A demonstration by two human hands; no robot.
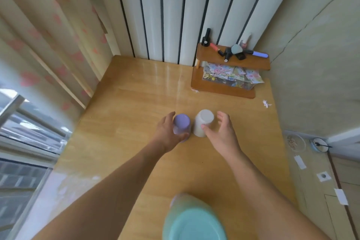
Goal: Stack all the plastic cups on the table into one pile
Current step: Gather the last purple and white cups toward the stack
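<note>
Wooden table (136,103) filled middle of room. Small wooden shelf (229,87) stood at its 1 o'clock corner. Teal cup (194,222), upside down, blurred, sat at 6 o'clock edge. Left hand (167,130) wrapped purple cup (182,125), fingers curled round its side. Right hand (221,132), fingers spread, thumb touching white cup (202,122). Both cups inverted, at table centre, just beside each other.

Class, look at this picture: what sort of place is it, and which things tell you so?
Probably a room in a home: a heart-print curtain by a window, a wooden table, and a small shelf of cosmetics.
</note>
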